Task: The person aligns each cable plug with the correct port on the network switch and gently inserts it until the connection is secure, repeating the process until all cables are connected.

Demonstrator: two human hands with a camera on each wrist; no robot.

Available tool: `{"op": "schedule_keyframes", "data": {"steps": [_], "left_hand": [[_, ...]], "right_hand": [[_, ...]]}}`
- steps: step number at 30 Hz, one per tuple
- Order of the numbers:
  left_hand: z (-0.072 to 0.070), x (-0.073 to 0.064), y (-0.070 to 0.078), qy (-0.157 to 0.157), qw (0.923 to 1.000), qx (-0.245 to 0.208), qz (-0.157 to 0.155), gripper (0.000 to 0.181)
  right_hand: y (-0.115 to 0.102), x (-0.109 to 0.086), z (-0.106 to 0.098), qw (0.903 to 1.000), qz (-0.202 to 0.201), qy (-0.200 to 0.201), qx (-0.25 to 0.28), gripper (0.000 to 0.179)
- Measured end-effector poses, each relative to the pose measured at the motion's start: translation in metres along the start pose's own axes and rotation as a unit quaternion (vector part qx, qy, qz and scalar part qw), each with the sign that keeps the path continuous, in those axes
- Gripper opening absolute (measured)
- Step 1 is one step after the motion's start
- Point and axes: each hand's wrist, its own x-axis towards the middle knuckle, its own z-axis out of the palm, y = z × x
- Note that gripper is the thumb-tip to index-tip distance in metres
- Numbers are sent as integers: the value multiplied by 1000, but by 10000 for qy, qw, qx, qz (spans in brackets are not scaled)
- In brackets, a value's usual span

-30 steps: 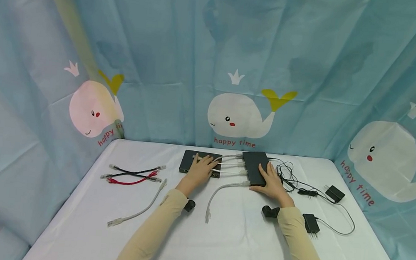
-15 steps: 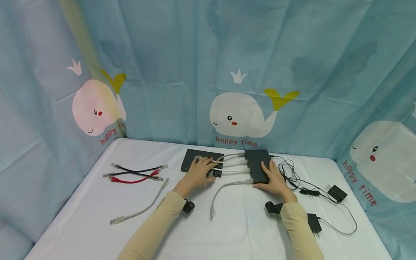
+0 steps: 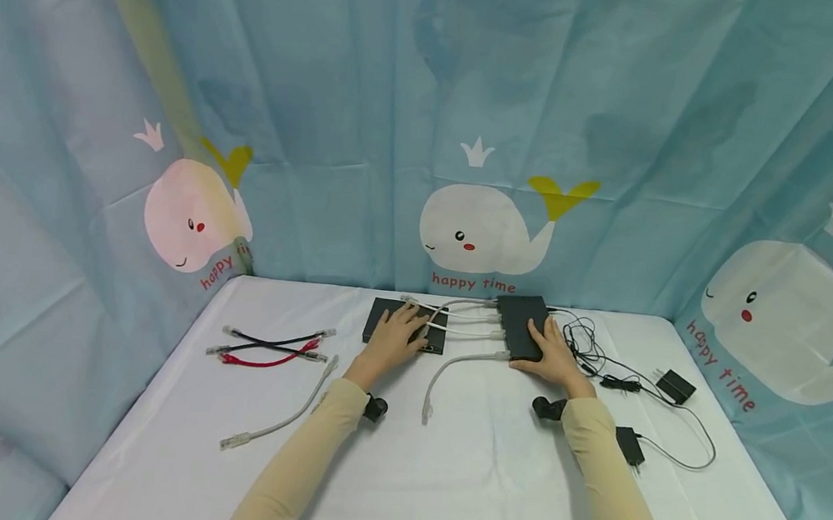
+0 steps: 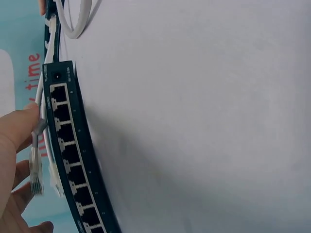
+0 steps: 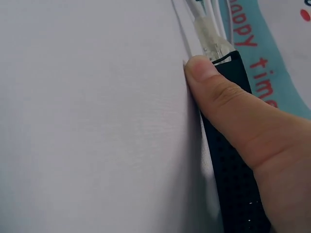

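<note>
At the back of the table lies a black network switch (image 3: 376, 311), its row of ports facing the front edge. My left hand (image 3: 392, 343) reaches over it with spread fingers. A grey network cable's clear plug (image 4: 36, 179) hangs close to the left thumb; whether the thumb touches it, I cannot tell. My right hand (image 3: 557, 361) grips a second black network switch (image 3: 519, 316) at its right front corner, thumb (image 5: 209, 73) against the near end. Several grey and white network cables (image 3: 464, 332) are plugged into its left side; their loose ends lie across or near the first switch.
Two black cables (image 3: 258, 345) and a red cable (image 3: 267, 364) lie at left, near a loose grey cable (image 3: 284, 423). Tangled black power cord (image 3: 589, 348) and two power adapters, one behind (image 3: 675, 387) and one nearer (image 3: 629, 446), are at right. A whale-print curtain (image 3: 369, 121) hangs behind.
The right-hand switch has shifted slightly back and right under my right hand, drawing its cables along. My left hand has moved a little farther over the left switch.
</note>
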Motion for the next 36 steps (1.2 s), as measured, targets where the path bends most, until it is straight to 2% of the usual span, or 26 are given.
{"op": "schedule_keyframes", "data": {"steps": [6, 12, 15, 18, 21, 24, 28, 32, 36], "left_hand": [[-1, -6, -7, 249, 9991, -325, -80, 53], [0, -15, -17, 421, 9967, -577, -373, 56], [1, -21, -21, 472, 9952, -718, -474, 56], [2, -25, -25, 533, 9929, -897, -564, 57], [2, -30, -27, 584, 9901, -1059, -710, 59], [2, -34, -29, 654, 9838, -1376, -945, 61], [4, -40, -33, 629, 9718, -1885, -1272, 63], [6, -46, -35, 578, 9607, -2326, -1403, 64], [7, -51, -36, 600, 9505, -2682, -1447, 65]], "right_hand": [[2, 3, -6, 9999, 104, -98, -56, 104], [-7, 7, -11, 9984, 263, -230, -439, 105], [-13, 5, -11, 9980, 375, -244, -456, 102], [-18, 1, -8, 9976, 421, -124, -531, 98], [-24, -5, -2, 9968, 401, 174, -662, 91], [-33, -10, 6, 9964, 203, 557, -601, 82], [-47, -14, 20, 9948, -376, 936, -123, 66], [-62, -13, 38, 9880, -1071, 1028, 429, 54], [-76, -11, 52, 9803, -1438, 1027, 879, 49]]}}
